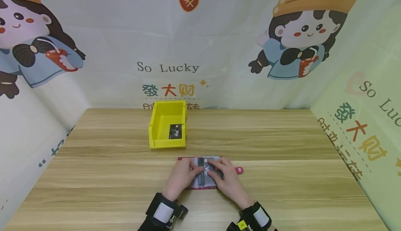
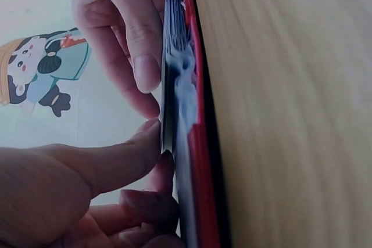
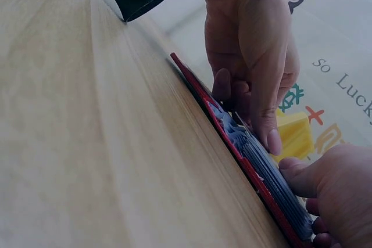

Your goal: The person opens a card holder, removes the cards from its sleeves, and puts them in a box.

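A red card holder (image 1: 200, 188) lies unfolded on the table, its stack of clear sleeves (image 3: 273, 181) fanned at the edge. On its upper sleeve sits a dark VIP card (image 1: 202, 178); how far it is inside the sleeve I cannot tell. My left hand (image 1: 184, 178) pinches the card's edge between thumb and fingers. From the other side, my right hand (image 1: 230, 180) holds the sleeves, thumb on top and fingers curled at their edge. Both thumbs come close together over the card. The holder's snap tab (image 1: 239, 170) sticks out past the right hand.
Behind the holder, slightly left, stands a yellow bin (image 1: 167, 143) with another dark VIP card (image 1: 175, 131) inside. The wooden table (image 1: 282, 147) meets printed cloth walls (image 1: 225, 85) at the back and sides. Each wrist carries a strapped camera (image 1: 181, 212).
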